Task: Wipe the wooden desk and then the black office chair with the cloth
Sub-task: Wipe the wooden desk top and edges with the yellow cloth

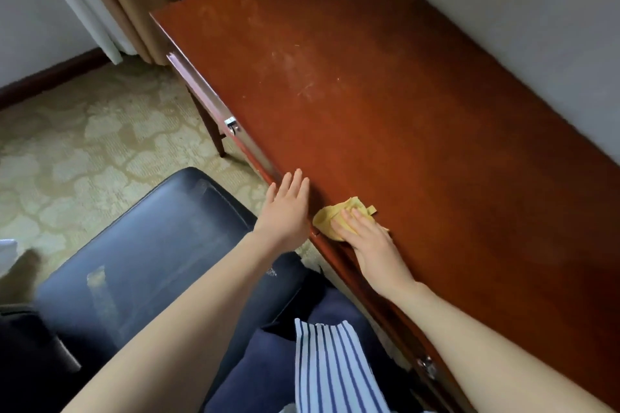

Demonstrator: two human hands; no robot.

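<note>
1. Our right hand (369,240) presses flat, fingers straight, on the crumpled yellow cloth (327,218) at the reddish-brown wooden counter's (385,94) near edge.
2. Our left hand (288,208) reaches beside it, fingers straight, holding nothing, tips at that edge.

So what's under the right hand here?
The right hand presses flat on a crumpled yellow cloth at the front edge of the wooden desk. Part of the cloth and the desk surface beneath it are covered.
</note>
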